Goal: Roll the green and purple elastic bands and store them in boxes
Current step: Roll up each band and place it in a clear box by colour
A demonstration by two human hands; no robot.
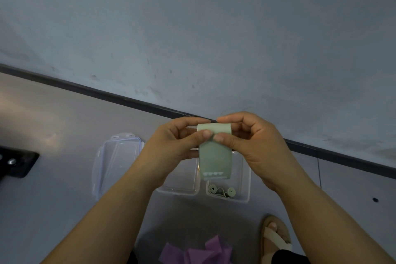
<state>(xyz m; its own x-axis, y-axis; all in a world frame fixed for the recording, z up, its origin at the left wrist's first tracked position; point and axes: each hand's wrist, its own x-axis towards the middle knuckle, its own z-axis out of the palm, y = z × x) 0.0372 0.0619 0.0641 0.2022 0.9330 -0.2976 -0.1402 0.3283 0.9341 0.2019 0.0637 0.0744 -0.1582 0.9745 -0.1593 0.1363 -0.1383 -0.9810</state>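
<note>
My left hand (172,141) and right hand (257,143) both pinch the top end of the green band (215,156), which hangs above the box (246,180), so I should roll it tightly from here, keeping the edges even.

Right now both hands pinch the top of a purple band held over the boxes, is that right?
No. The head view shows the left hand and right hand pinching a green band, not purple, over the boxes.

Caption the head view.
The left hand and right hand pinch a green band over a box of rolled bands.
</note>
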